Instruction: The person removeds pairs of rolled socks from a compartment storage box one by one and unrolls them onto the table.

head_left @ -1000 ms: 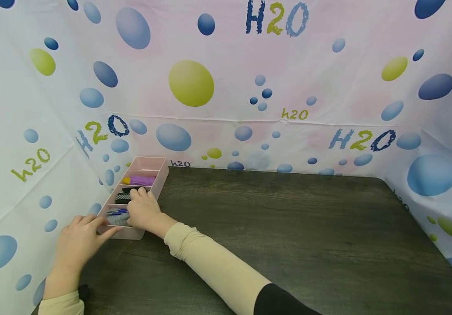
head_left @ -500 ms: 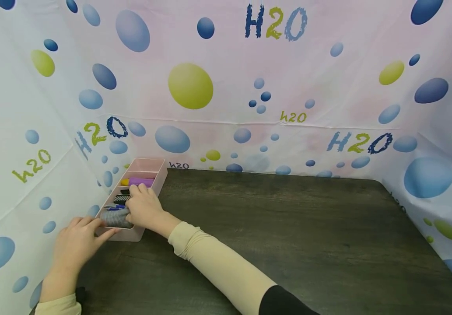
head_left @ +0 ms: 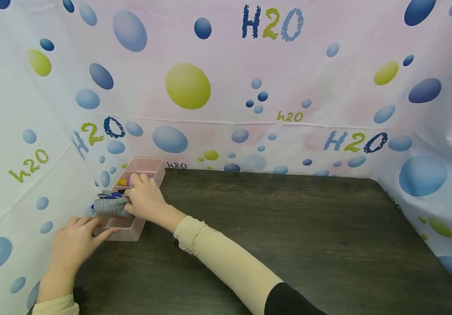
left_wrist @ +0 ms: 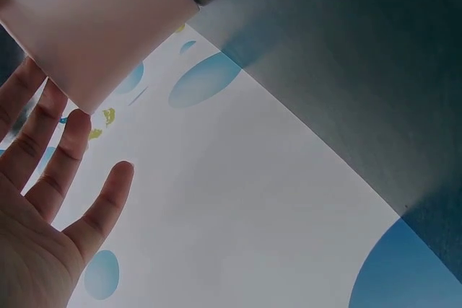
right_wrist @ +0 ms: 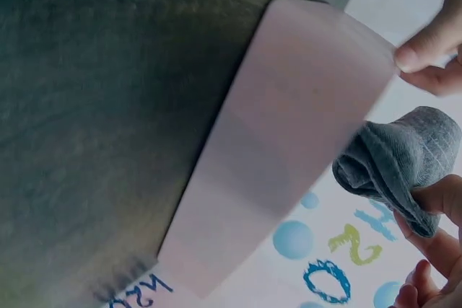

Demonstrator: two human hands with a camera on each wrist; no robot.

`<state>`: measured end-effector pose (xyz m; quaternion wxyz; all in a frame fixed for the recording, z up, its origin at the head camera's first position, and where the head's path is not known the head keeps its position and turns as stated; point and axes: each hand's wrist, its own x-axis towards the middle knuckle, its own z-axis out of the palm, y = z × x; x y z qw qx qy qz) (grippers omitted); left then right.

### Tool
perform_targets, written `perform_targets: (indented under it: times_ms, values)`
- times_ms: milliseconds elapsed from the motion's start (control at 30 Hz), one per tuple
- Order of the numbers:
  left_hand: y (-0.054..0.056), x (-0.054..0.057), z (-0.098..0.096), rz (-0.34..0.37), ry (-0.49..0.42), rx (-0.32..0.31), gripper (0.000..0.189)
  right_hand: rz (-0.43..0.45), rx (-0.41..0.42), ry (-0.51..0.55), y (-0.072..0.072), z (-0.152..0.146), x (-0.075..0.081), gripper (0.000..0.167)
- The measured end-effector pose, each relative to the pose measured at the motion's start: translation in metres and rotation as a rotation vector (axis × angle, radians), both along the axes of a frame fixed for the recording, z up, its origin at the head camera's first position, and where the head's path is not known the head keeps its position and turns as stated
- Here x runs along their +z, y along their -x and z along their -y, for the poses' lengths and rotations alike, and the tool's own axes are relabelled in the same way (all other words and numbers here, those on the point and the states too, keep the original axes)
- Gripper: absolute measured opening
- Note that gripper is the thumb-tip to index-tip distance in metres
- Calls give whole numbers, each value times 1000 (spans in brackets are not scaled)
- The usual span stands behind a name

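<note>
My right hand (head_left: 144, 197) grips a rolled grey sock (head_left: 111, 207) with blue streaks along its far side. The roll is raised over the near end of the pink divided organizer box (head_left: 125, 235). In the right wrist view, thumb and fingers pinch one edge of the sock (right_wrist: 408, 156), which shows a pale line pattern. My left hand (head_left: 75, 240) holds the box's near left corner, its thumb at the near wall and its fingers at the left side. Beneath the sock, the near compartment shows its bare pink floor. The left wrist view shows fingers (left_wrist: 68, 149) beside the box wall.
A purple and yellow rolled item (head_left: 123, 182) lies in a farther compartment, partly behind the right hand. Dark items beyond the sock are mostly covered. The box stands on a dark wooden table (head_left: 273, 236), against the patterned sheet (head_left: 33, 197) on the left.
My right hand has lifted the grey sock up out of the near compartment and slightly away from me. My left hand has stayed at the box's near corner.
</note>
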<state>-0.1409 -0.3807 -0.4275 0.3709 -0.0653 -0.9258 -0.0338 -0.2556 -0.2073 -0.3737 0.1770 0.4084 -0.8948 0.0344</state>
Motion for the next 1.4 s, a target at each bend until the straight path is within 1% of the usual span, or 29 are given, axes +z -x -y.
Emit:
perform_targets:
  times_ms: [167,267,400,533,700,800,900,1067,1267,1333,1400]
  values:
    - [0,-1,1,-20,-4,-19,56,-22,-5,62,5,-13,8,12]
    - [0,-1,1,-18,-12,-26,54,-24,-15,74,10,-22,9,12]
    - [-2,0,0,23,-23,-1,42,-19,-25,79,14,-35,6,14]
    - [-3,0,-1,61,-31,26,35,-25,-30,97,18,-48,1,19]
    - [-3,-1,0,56,-30,33,35,-40,-35,126,22,-68,-3,19]
    - [-2,0,0,54,-30,31,35,-70,-33,151,25,-83,-5,18]
    - [-2,0,-1,55,-30,26,35,-73,-26,185,28,-98,-7,17]
    - [0,2,-2,89,-45,46,35,-57,-32,226,35,-125,-7,15]
    - [-1,3,-4,156,-59,80,35,-76,-39,244,45,-158,-15,13]
    - [-2,3,-4,161,-63,80,35,-89,-31,253,46,-168,-17,12]
    - [-2,3,-3,145,-61,70,35,-105,-24,256,47,-178,-18,11]
